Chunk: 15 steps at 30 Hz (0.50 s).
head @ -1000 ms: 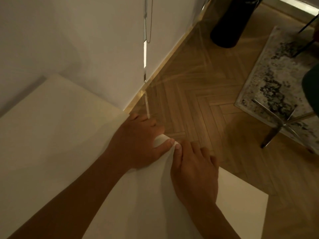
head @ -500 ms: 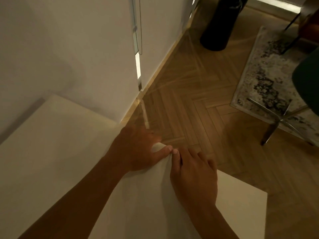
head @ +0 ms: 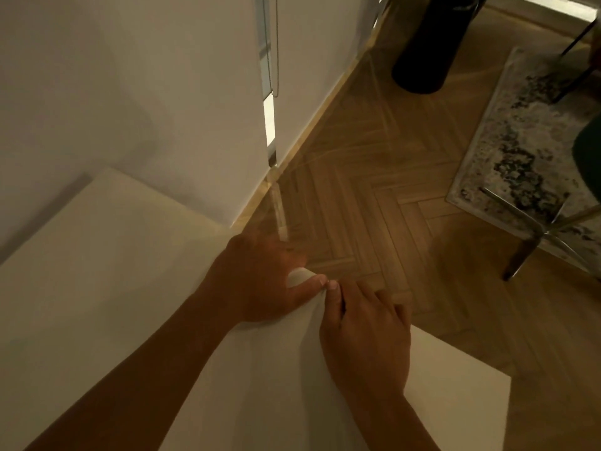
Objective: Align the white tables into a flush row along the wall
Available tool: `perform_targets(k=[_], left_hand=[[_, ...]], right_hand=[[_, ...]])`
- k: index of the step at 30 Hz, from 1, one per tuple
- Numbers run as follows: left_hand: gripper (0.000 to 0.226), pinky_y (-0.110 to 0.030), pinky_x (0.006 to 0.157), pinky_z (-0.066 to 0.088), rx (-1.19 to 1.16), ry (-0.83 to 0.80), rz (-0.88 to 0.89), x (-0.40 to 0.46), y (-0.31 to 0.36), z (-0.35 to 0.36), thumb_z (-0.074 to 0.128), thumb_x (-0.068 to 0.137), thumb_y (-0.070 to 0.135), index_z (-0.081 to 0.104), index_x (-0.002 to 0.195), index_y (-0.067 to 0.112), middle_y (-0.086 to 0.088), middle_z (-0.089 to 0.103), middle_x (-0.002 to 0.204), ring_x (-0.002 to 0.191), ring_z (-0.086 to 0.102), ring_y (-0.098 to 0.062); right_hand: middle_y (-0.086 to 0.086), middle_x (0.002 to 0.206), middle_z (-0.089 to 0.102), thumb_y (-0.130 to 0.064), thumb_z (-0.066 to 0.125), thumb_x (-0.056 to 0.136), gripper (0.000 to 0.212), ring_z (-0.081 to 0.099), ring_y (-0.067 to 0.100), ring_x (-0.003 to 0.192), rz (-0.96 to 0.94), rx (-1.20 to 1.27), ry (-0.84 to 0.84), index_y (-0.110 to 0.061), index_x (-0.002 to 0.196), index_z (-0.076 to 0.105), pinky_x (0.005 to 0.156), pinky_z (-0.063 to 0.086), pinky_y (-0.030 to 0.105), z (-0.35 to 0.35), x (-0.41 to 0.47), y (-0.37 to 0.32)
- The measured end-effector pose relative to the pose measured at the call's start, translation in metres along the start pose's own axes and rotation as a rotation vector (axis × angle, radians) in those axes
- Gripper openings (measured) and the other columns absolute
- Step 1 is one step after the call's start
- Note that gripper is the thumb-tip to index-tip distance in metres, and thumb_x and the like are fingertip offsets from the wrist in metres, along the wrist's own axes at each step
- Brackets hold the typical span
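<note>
- While both hands meet at one tabletop corner, the alignment looks to be in progress rather than finished: the left hand (head: 260,281) has its fingers curled over the far edge of the white table (head: 97,271) that lies against the wall (head: 130,92), thumb on top.
- Just beside it, the right hand (head: 364,336) grips the edge of the nearer white top (head: 455,385), its thumb tip touching the left thumb.
- Whether these are two tables or one, and whether any seam is flush, I cannot tell; the arms cover the join.
- Judging from this, the far-left stretch sits close to the wall, while the near-right corner juts over the wooden floor (head: 374,190).
- No brand, label or writing is readable anywhere.
</note>
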<state>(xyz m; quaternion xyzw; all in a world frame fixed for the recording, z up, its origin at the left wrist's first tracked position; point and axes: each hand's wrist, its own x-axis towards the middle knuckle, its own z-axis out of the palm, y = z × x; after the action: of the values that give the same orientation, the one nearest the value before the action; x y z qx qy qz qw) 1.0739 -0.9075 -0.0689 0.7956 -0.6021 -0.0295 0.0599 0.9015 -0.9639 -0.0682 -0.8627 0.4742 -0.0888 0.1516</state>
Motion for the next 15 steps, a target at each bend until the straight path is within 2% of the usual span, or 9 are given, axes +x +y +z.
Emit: perform_targets(k=[2, 3, 4, 6, 8, 9, 10, 12, 15], left_hand=[[0.062, -0.029, 0.067, 0.035, -0.053, 0.072, 0.005, -0.004, 0.001, 0.001, 0.027, 0.094, 0.075, 0.065, 0.079, 0.029, 0.011, 0.065, 0.078, 0.069, 0.047, -0.012], [0.056, -0.031, 0.071, 0.041, -0.084, 0.087, 0.007, -0.007, 0.002, 0.001, 0.031, 0.096, 0.071, 0.066, 0.083, 0.029, 0.01, 0.066, 0.082, 0.072, 0.049, -0.012], [0.052, -0.034, 0.082, 0.045, -0.099, 0.081, 0.006, -0.011, 0.003, 0.002, 0.034, 0.098, 0.067, 0.069, 0.093, 0.029, 0.009, 0.067, 0.092, 0.082, 0.055, -0.014], [0.052, -0.041, 0.108, 0.038, -0.083, 0.058, -0.026, -0.024, 0.005, 0.004, 0.034, 0.101, 0.061, 0.065, 0.125, 0.028, 0.003, 0.065, 0.124, 0.119, 0.056, -0.02], [0.059, -0.046, 0.121, 0.024, -0.055, 0.043, -0.123, -0.04, 0.007, 0.001, 0.031, 0.102, 0.062, 0.045, 0.15, 0.031, -0.003, 0.044, 0.155, 0.147, 0.032, -0.024], [0.063, -0.048, 0.123, 0.019, -0.045, 0.026, -0.184, -0.047, 0.008, 0.0, 0.027, 0.102, 0.065, 0.034, 0.156, 0.034, -0.003, 0.031, 0.164, 0.153, 0.019, -0.025], [0.066, -0.049, 0.125, 0.016, -0.036, 0.007, -0.24, -0.054, 0.008, -0.001, 0.023, 0.101, 0.068, 0.024, 0.159, 0.036, -0.003, 0.02, 0.168, 0.156, 0.01, -0.025], [0.069, -0.051, 0.125, 0.012, -0.02, -0.019, -0.325, -0.068, 0.007, -0.001, 0.016, 0.099, 0.071, 0.014, 0.16, 0.039, -0.003, 0.008, 0.17, 0.156, 0.004, -0.027], [0.072, -0.052, 0.125, 0.013, 0.009, -0.047, -0.419, -0.094, 0.005, -0.002, 0.012, 0.098, 0.072, 0.014, 0.161, 0.036, -0.005, 0.007, 0.17, 0.156, 0.006, -0.029]], right_hand=[[-0.012, 0.07, 0.058, -0.041, 0.03, 0.099, 0.034, 0.053, 0.018, 0.072, -0.017, -0.008, 0.011, -0.033, 0.077, 0.055, 0.072, 0.039, 0.039, -0.002, -0.002, -0.001], [-0.012, 0.072, 0.058, -0.04, 0.031, 0.099, 0.032, 0.053, 0.018, 0.074, -0.029, -0.014, 0.013, -0.033, 0.08, 0.055, 0.072, 0.039, 0.039, -0.002, -0.003, -0.002], [-0.012, 0.077, 0.059, -0.039, 0.033, 0.099, 0.028, 0.054, 0.018, 0.077, -0.049, -0.023, 0.009, -0.032, 0.084, 0.056, 0.073, 0.04, 0.039, -0.001, -0.005, -0.003], [-0.008, 0.093, 0.063, -0.035, 0.037, 0.099, 0.023, 0.057, 0.02, 0.089, -0.118, -0.05, -0.005, -0.029, 0.103, 0.06, 0.079, 0.045, 0.04, 0.003, -0.009, -0.003], [0.0, 0.119, 0.065, -0.033, 0.038, 0.099, 0.036, 0.058, 0.025, 0.113, -0.171, -0.058, -0.025, -0.023, 0.129, 0.056, 0.093, 0.047, 0.044, 0.009, -0.012, -0.004], [0.003, 0.135, 0.06, -0.034, 0.035, 0.101, 0.044, 0.052, 0.028, 0.127, -0.191, -0.052, -0.034, -0.02, 0.14, 0.05, 0.102, 0.045, 0.047, 0.011, -0.013, -0.006], [0.005, 0.147, 0.051, -0.035, 0.032, 0.103, 0.049, 0.043, 0.03, 0.139, -0.216, -0.047, -0.044, -0.018, 0.147, 0.043, 0.109, 0.04, 0.05, 0.012, -0.016, -0.01], [0.009, 0.159, 0.036, -0.036, 0.03, 0.105, 0.054, 0.025, 0.031, 0.15, -0.291, -0.044, -0.069, -0.015, 0.154, 0.034, 0.117, 0.029, 0.054, 0.015, -0.023, -0.018], [0.015, 0.164, 0.024, -0.037, 0.029, 0.105, 0.056, 0.014, 0.036, 0.153, -0.398, -0.055, -0.09, -0.014, 0.156, 0.031, 0.121, 0.019, 0.058, 0.019, -0.035, -0.029]])
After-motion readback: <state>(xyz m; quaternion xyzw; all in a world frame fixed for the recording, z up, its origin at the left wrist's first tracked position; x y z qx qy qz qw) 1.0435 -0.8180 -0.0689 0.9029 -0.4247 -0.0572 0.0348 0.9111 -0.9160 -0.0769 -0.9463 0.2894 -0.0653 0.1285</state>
